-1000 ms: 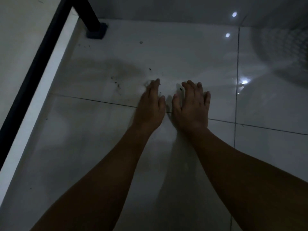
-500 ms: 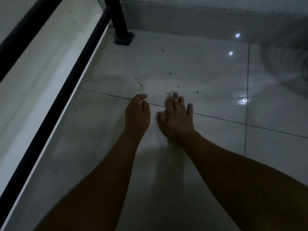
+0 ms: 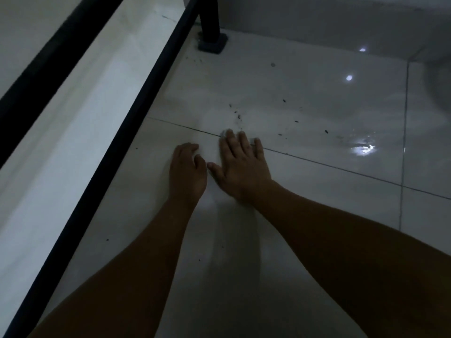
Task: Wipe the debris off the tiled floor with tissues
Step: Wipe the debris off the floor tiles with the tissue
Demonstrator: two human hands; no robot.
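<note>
Tiled floor, glossy and pale, filled most of the view, crossed by a dark grout line running under your fingertips. A black frame ran along your left side and ended at a foot near the back wall. The light was dim, and glare washed out a patch of tile to your right. Both your forearms reached forward from the bottom edge, so elbows and body were cut off. Your right hand lay palm-down on the tile, fingers straight and a little spread, thumb out to the side. That reads as pressing flat to drag something across the surface. Your left hand sat just beside it with fingers curled under. You could not tell from this view whether it gripped anything or only braced you. The tissue showed only as a small pale scrap at your right index fingertip. The rest was presumably under the palm, hidden, and white on white made its edges hard to trace. The debris, dark specks, lay scattered just beyond your fingertips, out toward the glare, and near the frame foot, so the wiping looked far from done. A few specks sat nearer you, between your forearms.
</note>
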